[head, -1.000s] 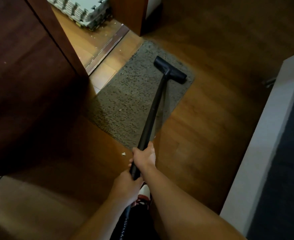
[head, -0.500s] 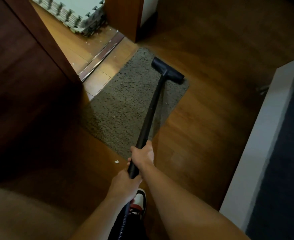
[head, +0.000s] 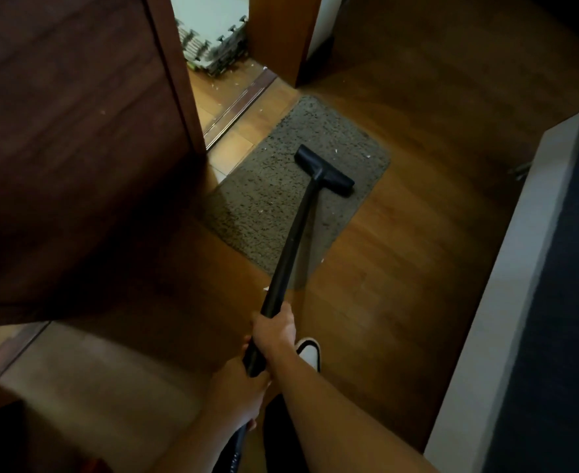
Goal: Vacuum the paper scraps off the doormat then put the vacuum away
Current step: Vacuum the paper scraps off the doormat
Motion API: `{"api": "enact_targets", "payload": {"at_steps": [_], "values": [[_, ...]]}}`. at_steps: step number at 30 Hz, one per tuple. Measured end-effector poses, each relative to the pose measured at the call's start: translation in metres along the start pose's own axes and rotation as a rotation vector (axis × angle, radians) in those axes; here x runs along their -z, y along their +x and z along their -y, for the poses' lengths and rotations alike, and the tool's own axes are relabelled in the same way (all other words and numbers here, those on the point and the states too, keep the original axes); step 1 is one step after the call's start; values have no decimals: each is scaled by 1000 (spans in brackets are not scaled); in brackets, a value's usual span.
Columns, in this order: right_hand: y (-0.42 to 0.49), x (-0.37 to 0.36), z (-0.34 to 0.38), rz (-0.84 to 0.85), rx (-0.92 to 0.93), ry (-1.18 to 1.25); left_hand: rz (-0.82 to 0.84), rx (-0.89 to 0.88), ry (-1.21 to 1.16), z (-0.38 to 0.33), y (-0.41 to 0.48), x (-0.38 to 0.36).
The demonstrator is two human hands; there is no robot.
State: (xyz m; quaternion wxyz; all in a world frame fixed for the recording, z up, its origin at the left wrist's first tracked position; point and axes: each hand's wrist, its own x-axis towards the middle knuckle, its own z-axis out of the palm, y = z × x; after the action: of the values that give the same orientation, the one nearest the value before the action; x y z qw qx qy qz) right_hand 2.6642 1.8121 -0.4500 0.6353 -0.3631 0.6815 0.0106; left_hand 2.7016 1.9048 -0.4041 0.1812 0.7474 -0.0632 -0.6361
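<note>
The vacuum's black nozzle [head: 324, 172] sits flat on the grey-brown doormat [head: 267, 192], towards its far right part and turned at a slant to the mat's edges. From the middle of the nozzle the straight black tube [head: 293, 240] runs back over the mat's near edge to the person. The right hand [head: 276, 327] is wrapped round the tube, fingers curled about it. The left hand [head: 237, 392] grips the tube's near end just behind the right one, also closed round it. A dark hose [head: 236, 448] drops away below the left hand.

Small white paper scraps [head: 336, 151] lie on the mat just beyond the nozzle, with another near the right corner and a few more on the mat's left half. Two scraps lie off the mat on the wooden floor [head: 400, 261], close to the near edge on either side of the tube.

A white and black shoe [head: 310, 353] shows on the floor just beside the right forearm. A dark wooden door [head: 76, 148] fills the left. Past its edge a metal threshold strip [head: 240, 104] crosses the doorway just beyond the mat's far left side. A stack of pale foam tiles [head: 213, 42] stands behind the strip, more white bits scattered in front of it. On the right runs a white ledge [head: 499, 302].
</note>
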Motion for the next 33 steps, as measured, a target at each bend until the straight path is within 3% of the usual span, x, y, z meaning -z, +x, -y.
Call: {"api": "enact_targets", "payload": {"at_steps": [6,9,16,22,33], "values": [[-47,-42,-48,18,24,-18,-56,-99,97,64,-35,24],[-61,-60,-69,18,9,-29,-77,-54,146,90,-43,28],[-65,-65,-82,10,12,17,-118,-85,168,104,-44,26],[-38,-39,-56,5,29,116,-42,-168,127,67,-25,19],[42,49,26,-25,4,103,-41,-98,104,-48,34,-40]]}}
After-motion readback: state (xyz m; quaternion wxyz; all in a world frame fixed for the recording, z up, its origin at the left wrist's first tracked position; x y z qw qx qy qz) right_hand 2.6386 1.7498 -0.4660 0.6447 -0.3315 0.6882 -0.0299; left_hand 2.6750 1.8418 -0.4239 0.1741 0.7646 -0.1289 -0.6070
